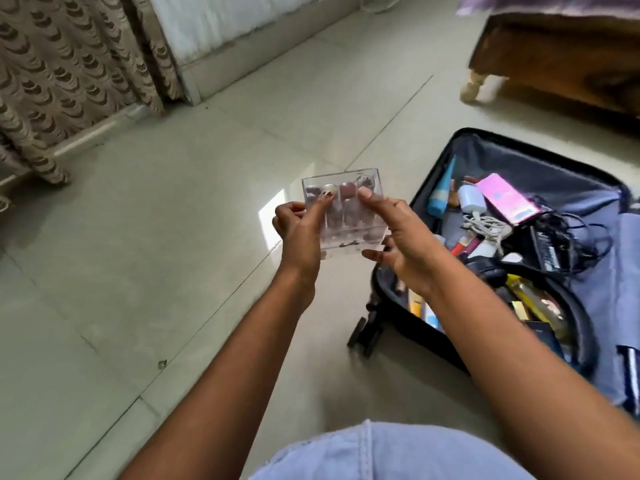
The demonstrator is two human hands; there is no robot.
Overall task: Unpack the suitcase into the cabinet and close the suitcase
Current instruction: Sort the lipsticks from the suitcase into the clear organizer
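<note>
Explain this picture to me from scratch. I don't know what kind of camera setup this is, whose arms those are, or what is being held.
There is no machine here. The one picture comes from a camera worn on a person's head, looking forward and down, so the two bare arms are the wearer's own. The left hand and right hand both have a grip on a clear box with small compartments, held in the air over the tiled floor. What is inside it is too blurred to name. To the right, an open suitcase lies on the floor, still full: a blue tube, a pink box, a white charger and tangled cables. No cabinet is clearly in view.
</note>
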